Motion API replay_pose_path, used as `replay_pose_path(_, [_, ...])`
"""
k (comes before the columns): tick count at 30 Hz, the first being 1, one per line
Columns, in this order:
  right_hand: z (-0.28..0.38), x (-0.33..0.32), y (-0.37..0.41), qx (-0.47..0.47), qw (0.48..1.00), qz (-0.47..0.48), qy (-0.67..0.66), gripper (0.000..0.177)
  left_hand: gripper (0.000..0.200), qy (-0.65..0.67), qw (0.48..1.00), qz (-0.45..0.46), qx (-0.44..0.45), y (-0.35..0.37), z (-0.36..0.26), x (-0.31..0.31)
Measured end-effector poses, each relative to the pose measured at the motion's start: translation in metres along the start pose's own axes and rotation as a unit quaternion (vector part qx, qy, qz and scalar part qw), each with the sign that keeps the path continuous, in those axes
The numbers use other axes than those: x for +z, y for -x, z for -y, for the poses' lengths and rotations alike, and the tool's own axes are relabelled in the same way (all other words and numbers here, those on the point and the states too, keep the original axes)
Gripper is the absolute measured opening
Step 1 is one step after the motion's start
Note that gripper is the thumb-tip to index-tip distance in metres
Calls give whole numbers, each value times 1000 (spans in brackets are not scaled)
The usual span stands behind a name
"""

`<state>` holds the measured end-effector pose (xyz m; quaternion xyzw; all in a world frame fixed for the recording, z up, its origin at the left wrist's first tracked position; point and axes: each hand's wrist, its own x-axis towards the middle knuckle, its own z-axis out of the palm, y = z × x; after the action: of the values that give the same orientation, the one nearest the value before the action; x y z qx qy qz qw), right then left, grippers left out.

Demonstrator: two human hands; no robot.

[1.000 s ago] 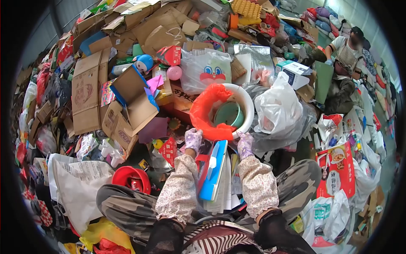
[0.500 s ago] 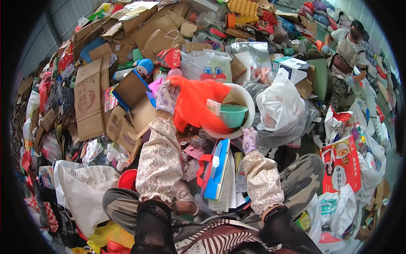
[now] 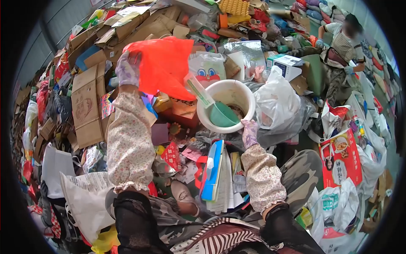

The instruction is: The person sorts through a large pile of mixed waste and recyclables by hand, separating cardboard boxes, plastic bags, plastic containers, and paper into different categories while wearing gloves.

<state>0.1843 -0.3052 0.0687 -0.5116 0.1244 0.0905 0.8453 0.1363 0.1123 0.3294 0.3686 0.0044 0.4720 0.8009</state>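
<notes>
My left hand [image 3: 128, 70], in a patterned glove, is closed on a red plastic bag [image 3: 163, 65] held up at the left of the bucket. A white bucket [image 3: 250, 99] stands in front of me, its mouth facing me. My right hand [image 3: 250, 132], gloved the same way, grips the bucket's lower right rim. Inside leans a green plastic scoop [image 3: 223, 115], its pale handle with a label sticking out over the left rim. Some dark residue shows on the bucket's bottom. Just below the bucket, a blue folder [image 3: 212, 169] stands beside a stack of papers [image 3: 224, 186].
Piled waste surrounds me. A knotted white bag [image 3: 277, 99] sits right of the bucket, a flattened cardboard box [image 3: 87, 103] at the left. A red printed bag [image 3: 340, 158] lies near my right knee. Another person [image 3: 344, 44] sits at the upper right.
My left hand has pulled the red bag up and left, away from the bucket. More of the bucket's inside shows, and the scoop has tilted in it. My right hand stays at the rim.
</notes>
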Motion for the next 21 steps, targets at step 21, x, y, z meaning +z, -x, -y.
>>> replay_pose_path(21, [313, -140, -43, -306, 948, -30, -79, 16, 28, -713, 412, 566, 43, 153, 117, 43])
